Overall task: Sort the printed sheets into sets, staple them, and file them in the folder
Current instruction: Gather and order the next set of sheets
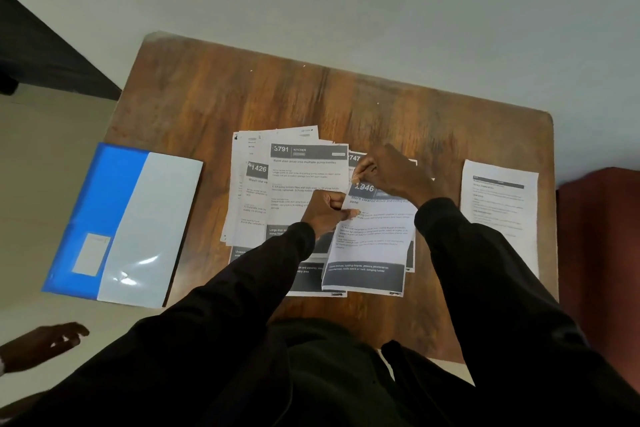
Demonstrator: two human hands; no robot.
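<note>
You have two hands over one loose pile (304,177) of printed sheets in the middle of the table (242,97). In the pile four numbered headers can be read: 1426, 3791, one that begins with 747, and 1946. More sheets lie under them, perhaps two or three; the edges overlap too much to count.

Your right hand (391,173) pinches the top left corner of the 1946 sheet (370,246) between thumb and fingertips. Your left hand (323,213) has its fingers curled and pinches the left edge of the same sheet, lower down. This sheet is on the right part of the pile, on top.

One single sheet (498,211) lies well apart, at the right side of the table. One blue folder (138,218) lies flat at the left, partly over the table edge.

Your two dark sleeves (270,270) cover the near part of the pile. A third hand (45,343), of another person, is at the lower left, off the table, fingers relaxed. A red seat (599,253) stands beside the right edge of the table.
</note>
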